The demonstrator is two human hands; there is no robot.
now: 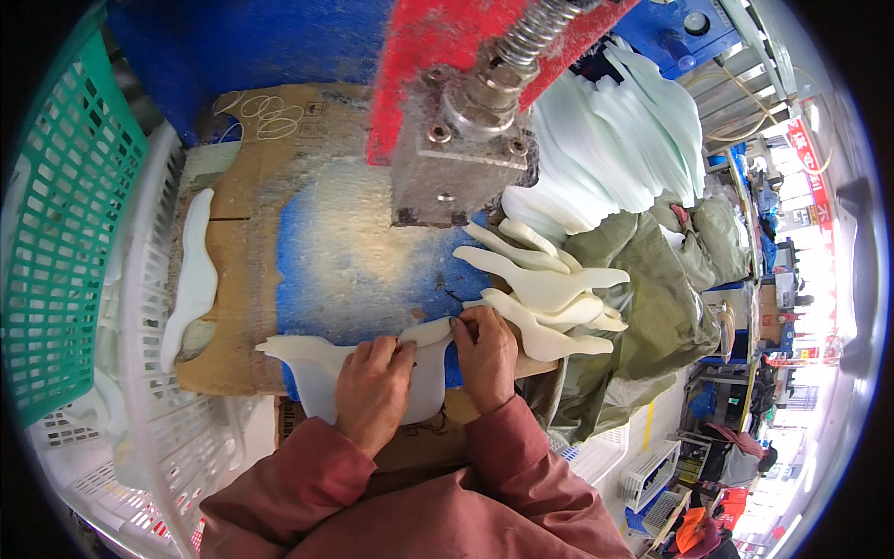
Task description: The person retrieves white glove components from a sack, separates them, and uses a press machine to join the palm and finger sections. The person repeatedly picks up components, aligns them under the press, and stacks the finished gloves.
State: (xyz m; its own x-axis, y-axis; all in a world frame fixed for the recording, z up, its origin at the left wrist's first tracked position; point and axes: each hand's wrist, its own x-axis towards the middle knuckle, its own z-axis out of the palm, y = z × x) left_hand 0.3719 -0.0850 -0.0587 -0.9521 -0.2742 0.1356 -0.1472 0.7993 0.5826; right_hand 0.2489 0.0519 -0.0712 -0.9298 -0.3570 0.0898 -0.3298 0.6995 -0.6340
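Note:
At the front edge of the work surface lies a whitish, sheet-like piece (307,363) with a thicker cream edge strip and a narrow left tip. My left hand (372,384) is closed on it, thumb and fingers at the cream edge. My right hand (486,359) pinches the same edge farther right. Just beyond my right hand is a loose pile of curved cream foam pieces (549,287), broad in the middle and narrow at the ends. A machine head (461,177) in grey metal hangs over the blue, dust-covered patch (372,252) beyond my hands.
Cardboard (250,279) surrounds the blue patch, with one wavy white piece (193,270) at its left. A green basket (70,205) and white crates (154,279) stand left. Far right rises a stack of pale shaped sheets (615,140), beside olive cloth (633,317).

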